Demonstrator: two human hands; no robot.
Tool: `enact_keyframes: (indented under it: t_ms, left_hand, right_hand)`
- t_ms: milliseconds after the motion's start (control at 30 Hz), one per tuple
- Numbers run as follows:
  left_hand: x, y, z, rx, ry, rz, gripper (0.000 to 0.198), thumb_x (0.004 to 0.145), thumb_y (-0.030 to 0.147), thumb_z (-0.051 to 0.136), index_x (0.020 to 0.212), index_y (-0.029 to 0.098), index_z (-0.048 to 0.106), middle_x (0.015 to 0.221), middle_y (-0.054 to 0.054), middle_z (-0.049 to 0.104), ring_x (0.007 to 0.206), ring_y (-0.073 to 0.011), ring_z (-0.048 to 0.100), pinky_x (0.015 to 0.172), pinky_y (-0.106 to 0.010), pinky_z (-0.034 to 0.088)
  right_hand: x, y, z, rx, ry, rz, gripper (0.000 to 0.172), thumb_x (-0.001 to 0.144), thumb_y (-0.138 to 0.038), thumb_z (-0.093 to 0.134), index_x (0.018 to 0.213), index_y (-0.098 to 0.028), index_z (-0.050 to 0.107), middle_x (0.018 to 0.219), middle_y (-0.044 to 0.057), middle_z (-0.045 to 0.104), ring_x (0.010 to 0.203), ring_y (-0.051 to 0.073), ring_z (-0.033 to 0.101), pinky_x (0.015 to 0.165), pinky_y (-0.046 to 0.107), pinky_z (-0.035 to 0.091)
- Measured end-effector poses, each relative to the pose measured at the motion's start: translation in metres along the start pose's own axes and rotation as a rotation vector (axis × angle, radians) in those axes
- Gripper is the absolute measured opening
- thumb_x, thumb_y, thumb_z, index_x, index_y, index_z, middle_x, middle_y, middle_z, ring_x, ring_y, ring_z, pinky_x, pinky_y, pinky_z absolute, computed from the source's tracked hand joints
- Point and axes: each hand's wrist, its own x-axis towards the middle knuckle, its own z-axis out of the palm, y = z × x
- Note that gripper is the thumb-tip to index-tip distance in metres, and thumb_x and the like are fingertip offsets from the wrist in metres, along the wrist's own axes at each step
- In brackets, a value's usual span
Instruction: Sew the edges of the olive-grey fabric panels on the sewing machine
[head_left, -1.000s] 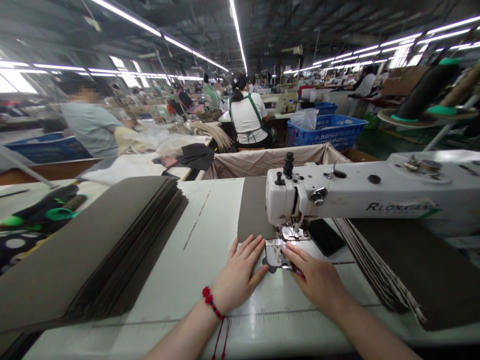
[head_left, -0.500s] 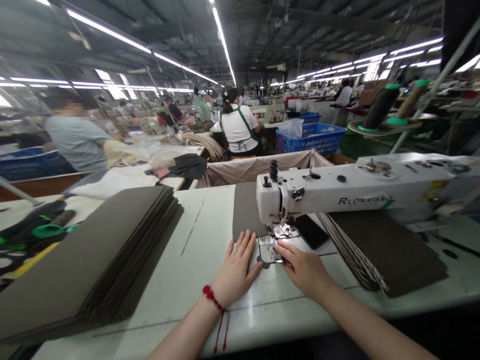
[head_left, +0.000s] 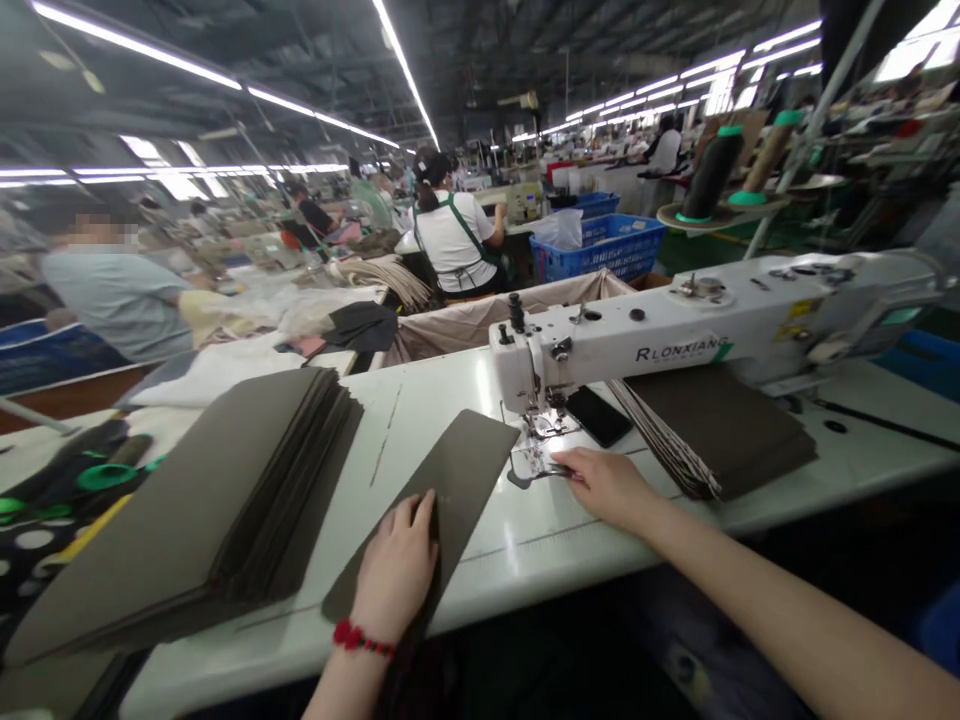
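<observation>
A dark grey-brown fabric panel [head_left: 469, 470] lies aslant on the pale table, its upper corner close to the presser foot of a white sewing machine [head_left: 615, 340]. My left hand [head_left: 397, 565], with a red bracelet, rests on top of the panel, fingers slightly bent and pressing down; its thumb is mostly hidden. By the metal needle plate [head_left: 534, 458], my right hand [head_left: 607, 487] is closed, fingertips pinching a small, thin dark item that they mostly hide. A thick stack of similar panels [head_left: 202, 480] stands at left.
Another pile of panels [head_left: 720, 430] lies under the machine arm, beside a black phone [head_left: 600, 415]. Thread cones [head_left: 712, 175] stand on a holder behind. A cloth-lined bin [head_left: 450, 330] borders the table's far edge. Co-workers sit beyond, near blue baskets [head_left: 600, 250].
The panel has come out from beside the needle toward me and turned aslant under my left hand. My right hand stays by the needle plate, its fingers now pinched. The view has shifted right.
</observation>
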Motion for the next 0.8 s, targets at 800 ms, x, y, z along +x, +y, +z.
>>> enact_keyframes:
  t_ms: [800]
  left_hand:
    - [-0.021, 0.161, -0.004, -0.405, -0.069, 0.523, 0.057, 0.09, 0.016, 0.058, 0.141, 0.032, 0.037, 0.135, -0.006, 0.046, 0.121, -0.0273, 0.042, 0.099, -0.046, 0.039]
  right_hand:
    - [-0.17, 0.0, 0.035, 0.489, 0.078, 0.457, 0.019, 0.098, -0.039, 0.038, 0.104, -0.024, 0.049, 0.083, 0.001, 0.064, 0.078, 0.019, 0.062, 0.068, 0.028, 0.04]
